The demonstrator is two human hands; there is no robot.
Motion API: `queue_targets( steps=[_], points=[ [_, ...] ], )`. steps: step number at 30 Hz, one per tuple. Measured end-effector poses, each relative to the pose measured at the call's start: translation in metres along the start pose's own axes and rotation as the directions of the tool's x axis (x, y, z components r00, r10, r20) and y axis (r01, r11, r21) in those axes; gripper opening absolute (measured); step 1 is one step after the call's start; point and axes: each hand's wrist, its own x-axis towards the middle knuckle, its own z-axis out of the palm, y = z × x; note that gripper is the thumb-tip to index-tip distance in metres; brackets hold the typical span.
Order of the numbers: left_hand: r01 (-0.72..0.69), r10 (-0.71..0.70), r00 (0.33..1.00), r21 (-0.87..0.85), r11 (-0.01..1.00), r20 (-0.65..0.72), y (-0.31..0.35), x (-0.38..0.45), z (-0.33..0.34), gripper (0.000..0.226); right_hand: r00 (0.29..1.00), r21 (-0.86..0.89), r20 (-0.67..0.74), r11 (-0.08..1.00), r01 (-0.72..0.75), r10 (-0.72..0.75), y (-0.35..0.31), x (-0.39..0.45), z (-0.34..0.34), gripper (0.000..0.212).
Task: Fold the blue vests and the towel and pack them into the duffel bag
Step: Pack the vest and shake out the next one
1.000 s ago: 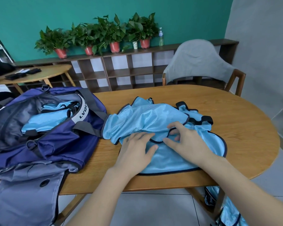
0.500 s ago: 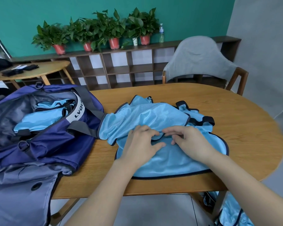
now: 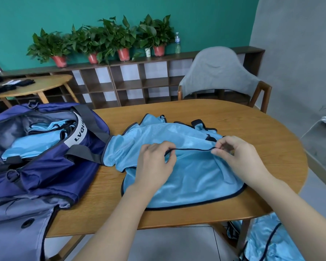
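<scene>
Half a second ago both hands lay close together on the cloth; now they have drawn apart and stretch a length of dark trim taut between them. At the left, the duffel bag [image 3: 45, 159] sits open on the worktop [image 3: 252, 129] with folded blue cloth already inside. Just right of it the blue vest [image 3: 192, 176] lies rumpled, one edge touching the bag. The left hand [image 3: 154, 164] pinches the dark trim [image 3: 192, 149] with curled fingers [image 3: 167, 153], and the right hand [image 3: 239, 159] pinches the same edge further along. To fold it well, I judge the trim should be kept taut and level, carried over to meet the near hem, then smoothed flat, since this slippery mesh will likely bunch. More blue cloth [image 3: 267, 240] hangs below the worktop at the right.
</scene>
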Motion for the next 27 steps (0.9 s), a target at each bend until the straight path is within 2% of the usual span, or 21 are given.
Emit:
queue_targets(
  steps=[3, 6, 7, 9, 12, 14, 20, 24, 27],
  points=[
    [0.017, -0.017, 1.0, -0.141, 0.99, -0.003, 0.006, -0.001, -0.001, 0.009, 0.998, -0.121, 0.061, 0.992, 0.032, -0.025, 0.006, 0.0, 0.0, 0.016],
    [-0.006, 0.007, 1.0, -0.188, 0.982, 0.007, 0.013, -0.003, 0.001, 0.008, 0.98, -0.166, 0.086, 0.967, 0.192, -0.18, -0.007, -0.005, 0.015, 0.053],
    [-0.016, 0.017, 1.0, -0.187, 0.982, 0.005, 0.015, -0.004, 0.001, 0.008, 0.969, -0.166, 0.089, 0.956, 0.241, -0.229, -0.013, -0.006, 0.021, 0.059],
    [-0.041, 0.041, 0.999, -0.189, 0.981, -0.008, 0.019, -0.004, 0.0, 0.007, 0.955, -0.124, 0.071, 0.948, 0.295, -0.288, -0.021, -0.009, 0.035, 0.053],
    [-0.087, 0.083, 0.996, -0.182, 0.979, -0.03, 0.022, -0.004, -0.003, 0.007, 0.938, -0.089, -0.035, 0.936, 0.341, -0.345, -0.025, -0.008, 0.046, 0.024],
    [-0.103, 0.098, 0.995, -0.163, 0.981, -0.036, 0.019, -0.004, -0.005, 0.008, 0.927, -0.085, -0.089, 0.93, 0.357, -0.364, -0.025, -0.006, 0.045, 0.012],
    [-0.034, 0.031, 0.999, -0.095, 0.995, -0.035, -0.007, -0.002, -0.014, 0.018, 0.944, -0.085, -0.182, 0.961, 0.263, -0.274, -0.021, -0.001, 0.023, 0.016],
    [-0.052, 0.049, 0.998, -0.119, 0.991, -0.027, -0.019, -0.002, -0.029, 0.013, 0.965, -0.13, -0.195, 0.98, 0.151, -0.174, -0.017, 0.006, 0.006, 0.012],
    [-0.057, 0.061, 0.997, -0.106, 0.993, 0.037, -0.025, -0.004, -0.037, 0.012, 0.986, -0.055, -0.165, 0.999, -0.003, -0.006, -0.021, 0.013, -0.007, 0.011]
  ],
)
